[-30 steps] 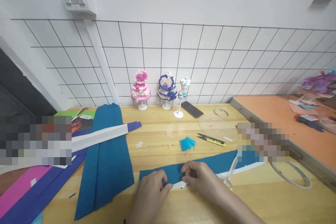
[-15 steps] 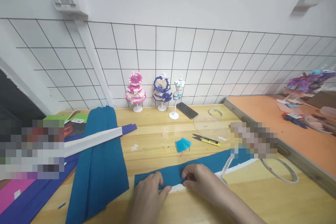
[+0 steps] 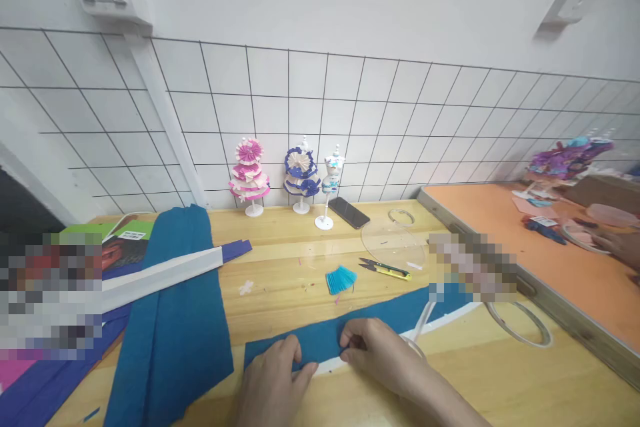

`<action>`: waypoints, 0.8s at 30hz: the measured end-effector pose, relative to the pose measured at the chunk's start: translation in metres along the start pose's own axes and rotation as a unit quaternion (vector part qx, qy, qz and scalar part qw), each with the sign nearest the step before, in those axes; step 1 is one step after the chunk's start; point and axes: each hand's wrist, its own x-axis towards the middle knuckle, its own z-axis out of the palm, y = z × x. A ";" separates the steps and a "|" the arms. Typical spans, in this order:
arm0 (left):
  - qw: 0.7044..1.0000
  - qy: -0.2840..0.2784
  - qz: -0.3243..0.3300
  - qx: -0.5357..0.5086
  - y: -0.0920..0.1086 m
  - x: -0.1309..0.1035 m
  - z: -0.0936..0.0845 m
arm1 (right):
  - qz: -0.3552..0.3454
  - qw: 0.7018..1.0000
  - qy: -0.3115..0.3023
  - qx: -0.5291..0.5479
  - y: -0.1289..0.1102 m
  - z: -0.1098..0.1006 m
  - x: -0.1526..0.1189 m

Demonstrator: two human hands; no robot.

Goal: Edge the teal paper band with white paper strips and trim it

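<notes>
Risk: uneven pressure from my left hand [image 3: 274, 373] and right hand [image 3: 375, 353], fingers curled, whether pinching I cannot tell, could skew the teal strip [image 3: 320, 343] against its white edging [image 3: 329, 365].

bare left hand [image 3: 273, 377] is held low, back upward, fingers curled, thumb pointed rightward | bare right hand [image 3: 373, 352] is turned inward, fingers bent, thumb kept near forefinger | bare right forearm [image 3: 436, 392] is slanted in from lower right

Camera view: is now turned farther right.
Teal strip [image 3: 390, 311]: is shifted leftward in frame.
Co-worker's hand [image 3: 620, 243]: is brought into view, orange table [image 3: 480, 207].
Pink paper [image 3: 19, 367]: is mostly cropped out.
</notes>
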 end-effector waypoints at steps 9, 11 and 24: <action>1.000 -0.009 -0.003 0.016 0.002 0.001 -0.002 | -0.011 1.000 0.006 0.003 0.003 0.005 0.001; 1.000 -0.008 -0.004 0.020 0.001 0.002 -0.001 | -0.010 1.000 0.006 0.002 0.004 0.005 0.001; 0.999 -0.024 -0.010 0.036 0.004 0.001 -0.003 | 0.019 0.999 -0.011 -0.029 0.005 0.001 0.008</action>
